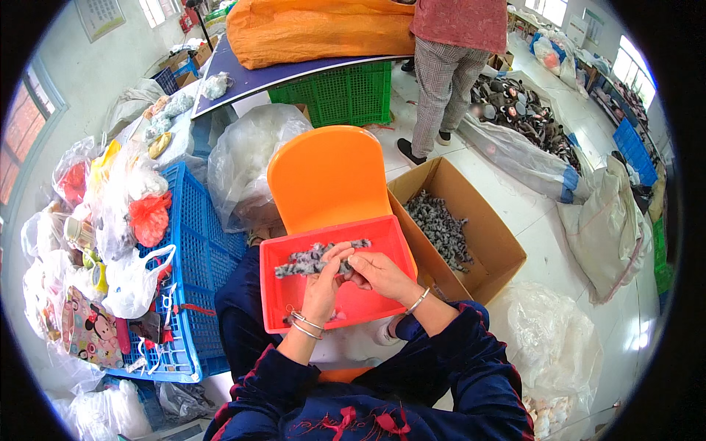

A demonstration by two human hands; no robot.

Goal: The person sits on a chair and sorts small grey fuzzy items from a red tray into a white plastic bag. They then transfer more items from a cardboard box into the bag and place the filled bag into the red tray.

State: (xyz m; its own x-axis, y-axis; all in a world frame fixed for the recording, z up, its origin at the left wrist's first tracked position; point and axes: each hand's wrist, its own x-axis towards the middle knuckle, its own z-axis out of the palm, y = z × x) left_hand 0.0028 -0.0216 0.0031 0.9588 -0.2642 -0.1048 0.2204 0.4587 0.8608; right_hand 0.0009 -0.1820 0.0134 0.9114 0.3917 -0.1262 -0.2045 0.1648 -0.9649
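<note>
Holds a grey-and-black fluffy piece (343, 267) over a red tray (294, 303), with the fingers of the left hand (322, 281) and right hand (382, 273) drawn close together, narrow around it. Seems, judging past the overlapping knuckles, to pinch the right end of it between the right thumb and forefinger. Wears thin metal bangles (307, 324) on the left wrist and a similar band (418, 300) on the right, both nearer the body than the fingers. Has more fluffy scraps (296, 266) of the same colours in the tray, just left of the fingers and a little beyond them. Faces an orange chair back (327, 169), straight beyond the fingers and past the far rim of the tray. Has a cardboard box (489, 246) to the right of the fingers, with a heap of similar grey-and-black bits (437, 224) inside. Has a blue crate (193, 294) piled with plastic bags (136, 290) well to the left of the fingers. Has, far beyond the fingers, a green crate (353, 95) under a dark blue table (250, 77), and a standing person (441, 84).
</note>
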